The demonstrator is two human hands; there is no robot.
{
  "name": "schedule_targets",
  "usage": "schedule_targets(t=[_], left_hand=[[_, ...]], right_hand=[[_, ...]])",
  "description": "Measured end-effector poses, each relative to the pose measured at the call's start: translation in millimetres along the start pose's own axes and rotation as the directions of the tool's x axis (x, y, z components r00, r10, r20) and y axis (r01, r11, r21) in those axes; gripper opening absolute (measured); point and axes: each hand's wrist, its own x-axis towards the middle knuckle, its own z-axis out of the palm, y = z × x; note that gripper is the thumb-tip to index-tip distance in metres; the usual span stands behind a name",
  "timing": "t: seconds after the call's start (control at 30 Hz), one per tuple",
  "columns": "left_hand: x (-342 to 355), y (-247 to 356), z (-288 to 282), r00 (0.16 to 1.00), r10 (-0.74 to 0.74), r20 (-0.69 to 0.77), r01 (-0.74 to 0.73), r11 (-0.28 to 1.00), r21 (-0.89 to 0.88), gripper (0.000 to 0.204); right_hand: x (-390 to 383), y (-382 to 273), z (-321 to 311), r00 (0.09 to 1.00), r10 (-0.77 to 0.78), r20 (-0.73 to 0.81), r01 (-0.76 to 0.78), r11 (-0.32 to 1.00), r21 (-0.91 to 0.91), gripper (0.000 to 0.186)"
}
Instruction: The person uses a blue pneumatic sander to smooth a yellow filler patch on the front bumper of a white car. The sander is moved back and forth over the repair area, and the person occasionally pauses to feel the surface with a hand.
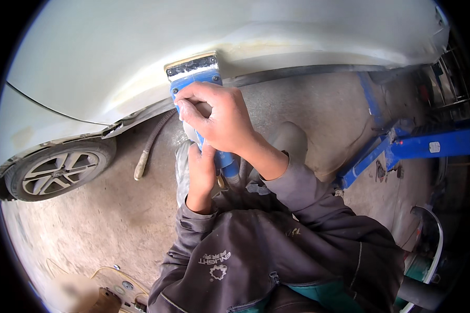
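A blue block sander (189,80) with a pale dust-marked pad rests against the pale car body panel (297,28), at its lower edge beside a yellowish patch. My right hand (216,117) is closed over the top of the sander's grip, hiding much of it. Just below, my left hand (202,169) holds the rear of the sander, thumb along its side, the other fingers mostly hidden. A grey hose (235,177) runs from the sander's back end down toward my lap.
A car wheel (61,168) is at the left, with a loose grey hose (152,145) lying on the concrete floor (99,219) near it. A blue lift arm (423,143) extends from the right. Brass-coloured fittings and tubing (120,279) lie at the lower left, and a green reel-like object (412,274) sits at the lower right.
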Motion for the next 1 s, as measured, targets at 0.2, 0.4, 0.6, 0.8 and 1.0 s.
schedule_targets(t=[0.2,0.4,0.6,0.8,1.0], left_hand=[[1.4,11.3,6.8,0.998,-0.056,-0.006,0.056,0.997,0.051,0.047],[-10.0,5.1,-32.4,0.996,-0.018,-0.082,0.02,0.999,0.025,0.055],[-18.5,0.4,-32.0,0.967,0.098,-0.235,-0.1,0.995,0.0,0.054],[-20.2,5.4,-46.7,0.995,0.002,-0.102,0.006,0.997,0.081,0.054],[-22.5,10.0,-52.3,0.999,0.015,-0.037,-0.011,0.996,0.091,0.055]], right_hand=[[-3.7,4.0,-10.7,0.996,0.085,-0.009,-0.084,0.995,0.05,0.008],[2.0,-4.1,27.1,0.997,-0.031,0.076,0.027,0.998,0.05,0.006],[-1.5,-6.8,41.1,0.993,-0.077,0.086,0.078,0.997,-0.009,0.006],[3.7,-13.3,44.6,0.995,-0.044,0.084,0.046,0.999,-0.014,0.006],[1.8,-16.1,50.4,1.0,-0.023,0.019,0.024,0.998,-0.05,0.005]])
